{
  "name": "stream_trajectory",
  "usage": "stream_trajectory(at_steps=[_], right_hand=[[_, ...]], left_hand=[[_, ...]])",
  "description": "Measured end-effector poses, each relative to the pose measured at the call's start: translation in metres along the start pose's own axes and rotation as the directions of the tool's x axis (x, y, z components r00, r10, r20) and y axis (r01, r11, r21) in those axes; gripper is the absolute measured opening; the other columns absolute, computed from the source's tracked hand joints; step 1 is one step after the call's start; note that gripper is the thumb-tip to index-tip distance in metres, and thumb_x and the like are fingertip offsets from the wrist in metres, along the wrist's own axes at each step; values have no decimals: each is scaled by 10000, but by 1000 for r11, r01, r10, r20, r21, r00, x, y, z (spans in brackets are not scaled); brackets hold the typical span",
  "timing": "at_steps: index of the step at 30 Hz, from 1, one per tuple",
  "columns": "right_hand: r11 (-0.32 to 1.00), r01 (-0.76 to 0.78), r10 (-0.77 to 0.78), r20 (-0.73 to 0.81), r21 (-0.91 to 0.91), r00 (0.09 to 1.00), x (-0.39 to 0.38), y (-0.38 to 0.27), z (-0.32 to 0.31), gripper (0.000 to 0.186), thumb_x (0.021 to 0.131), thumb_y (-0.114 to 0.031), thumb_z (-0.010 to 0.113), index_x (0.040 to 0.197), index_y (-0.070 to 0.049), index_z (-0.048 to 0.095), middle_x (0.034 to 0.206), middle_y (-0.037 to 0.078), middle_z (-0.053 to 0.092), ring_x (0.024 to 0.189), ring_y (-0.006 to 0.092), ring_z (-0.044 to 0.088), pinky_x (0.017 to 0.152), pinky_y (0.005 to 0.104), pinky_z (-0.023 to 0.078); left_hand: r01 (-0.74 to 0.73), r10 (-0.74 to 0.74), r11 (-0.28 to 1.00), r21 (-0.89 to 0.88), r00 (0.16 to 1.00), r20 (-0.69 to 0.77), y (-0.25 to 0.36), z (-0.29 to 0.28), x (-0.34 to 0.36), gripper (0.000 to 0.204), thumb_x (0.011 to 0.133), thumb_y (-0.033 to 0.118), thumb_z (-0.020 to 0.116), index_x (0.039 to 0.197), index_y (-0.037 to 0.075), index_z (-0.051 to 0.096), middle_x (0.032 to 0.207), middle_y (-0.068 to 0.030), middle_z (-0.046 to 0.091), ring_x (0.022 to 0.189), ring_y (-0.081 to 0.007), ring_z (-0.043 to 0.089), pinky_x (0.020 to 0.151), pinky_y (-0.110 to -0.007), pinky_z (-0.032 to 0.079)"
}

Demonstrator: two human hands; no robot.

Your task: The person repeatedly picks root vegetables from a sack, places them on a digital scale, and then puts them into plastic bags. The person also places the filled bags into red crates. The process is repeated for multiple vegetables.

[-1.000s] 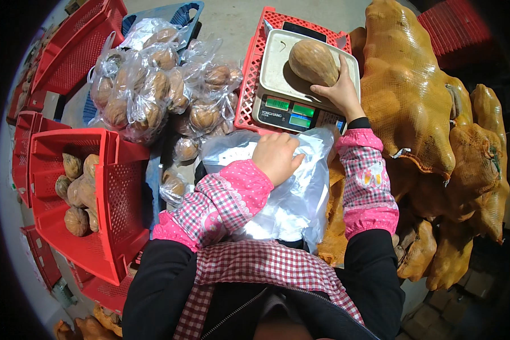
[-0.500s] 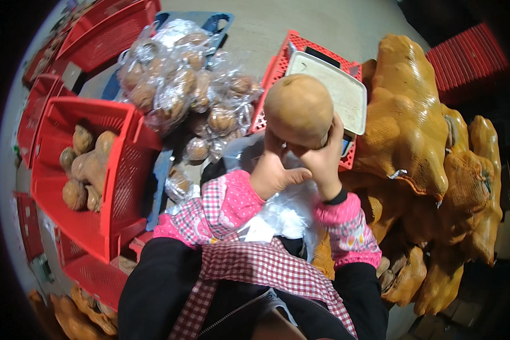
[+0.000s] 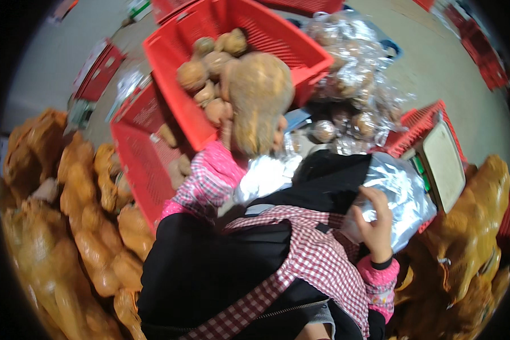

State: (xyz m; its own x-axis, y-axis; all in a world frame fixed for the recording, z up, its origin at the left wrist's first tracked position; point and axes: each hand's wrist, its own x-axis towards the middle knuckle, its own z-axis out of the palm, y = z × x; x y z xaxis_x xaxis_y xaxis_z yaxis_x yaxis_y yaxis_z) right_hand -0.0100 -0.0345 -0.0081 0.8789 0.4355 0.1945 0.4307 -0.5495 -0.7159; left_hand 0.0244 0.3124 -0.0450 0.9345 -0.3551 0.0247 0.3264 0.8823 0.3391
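One big brown root (image 3: 259,102) is gripped by the raised left hand (image 3: 228,131), and one clear bag (image 3: 396,195) is pinched by right hand (image 3: 374,224) fingers.

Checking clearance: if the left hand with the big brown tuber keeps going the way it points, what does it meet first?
Probably the pile of small tubers in the red crate. The left hand lifts the large tuber toward it; the height above the pile is unclear.
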Motion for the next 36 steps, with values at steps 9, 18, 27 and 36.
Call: stream_trajectory(at_steps=[9, 18, 27, 36], right_hand=[[869, -400, 427, -31, 290, 904, -49, 60, -31, 372, 861, 17, 565, 1230, 20, 520, 1115, 108, 612, 1043, 188, 582, 922, 292, 432], [704, -684, 707, -101, 193, 699, -63, 58, -42, 372, 818, -113, 660, 1148, 31, 568, 1016, 117, 636, 947, 181, 607, 801, 289, 487], [841, -449, 533, -329, 300, 779, -97, 52, -41, 306, 819, -64, 638, 1110, 14, 581, 971, 83, 650, 891, 134, 623, 808, 272, 494], [115, -99, 985, -127, 988, -118, -269, 214, -52, 159, 854, -103, 593, 1000, -46, 622, 838, 47, 616, 772, 147, 591, 693, 259, 496]], left_hand=[[-637, 769, 575, 513, 207, -605, 167, -124, -184, 756, 721, 506, 687, 1272, 74, 403, 1137, -160, 526, 1007, -339, 527, 840, -500, 495], [-23, 436, 898, 440, -91, -895, 125, -303, -241, 545, 739, 351, 682, 1207, 158, 481, 1090, -88, 554, 976, -286, 535, 792, -484, 507], [669, 817, 388, 634, 69, -573, 204, -270, -136, 480, 773, 204, 635, 1208, 78, 476, 1117, -116, 552, 984, -271, 548, 810, -433, 504], [447, 823, -567, 692, 339, 456, 239, -86, -12, 422, 807, 56, 588, 1208, -1, 471, 1143, -144, 550, 992, -255, 561, 828, -381, 502]])
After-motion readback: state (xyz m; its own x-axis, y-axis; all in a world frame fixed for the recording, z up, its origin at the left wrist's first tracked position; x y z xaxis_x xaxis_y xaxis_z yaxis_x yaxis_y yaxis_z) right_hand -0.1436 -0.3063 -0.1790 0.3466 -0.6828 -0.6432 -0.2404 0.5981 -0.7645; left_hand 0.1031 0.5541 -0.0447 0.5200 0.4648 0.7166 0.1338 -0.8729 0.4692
